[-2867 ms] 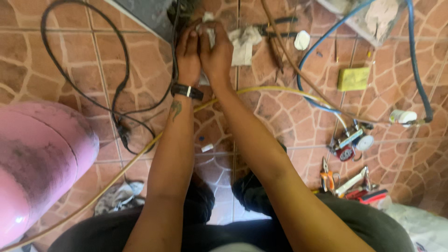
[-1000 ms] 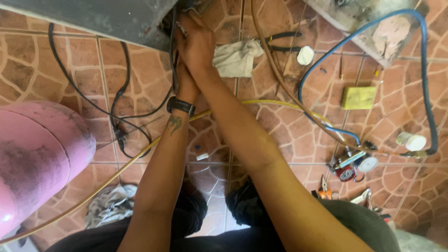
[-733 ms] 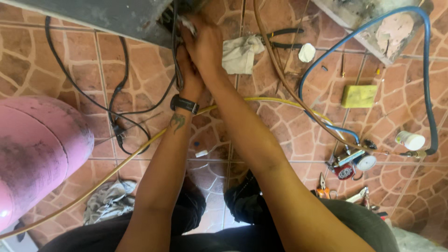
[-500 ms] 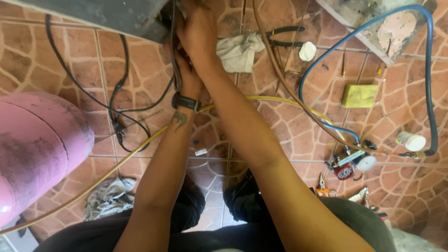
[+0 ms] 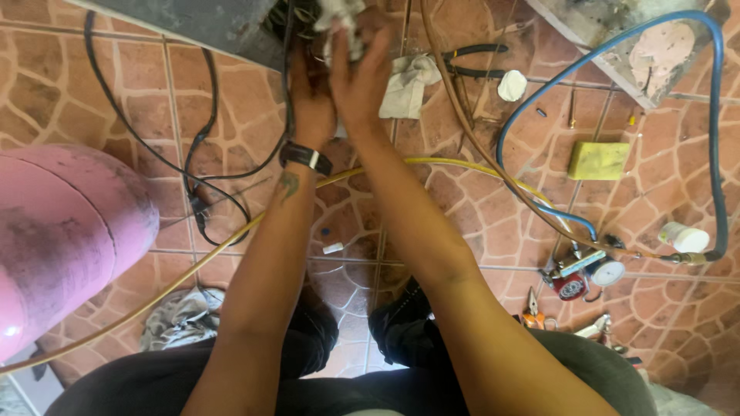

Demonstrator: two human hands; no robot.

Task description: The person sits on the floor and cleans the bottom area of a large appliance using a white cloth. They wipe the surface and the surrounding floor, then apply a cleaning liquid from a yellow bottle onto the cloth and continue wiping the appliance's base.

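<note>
Cloth: we see a white rag (image 5: pixel 339 19) at the open end of the grey metal box (image 5: pixel 200 23), now raised higher than a moment ago.
Right hand (image 5: pixel 362 77): our fingers grasp the rag from below.
Left hand (image 5: pixel 312 96): beside it; we cannot tell its grip.
Change: both hands went up to the wires.
Around: second cloth (image 5: pixel 408 81), pliers (image 5: pixel 470 62), pink cylinder (image 5: pixel 62 239).
</note>
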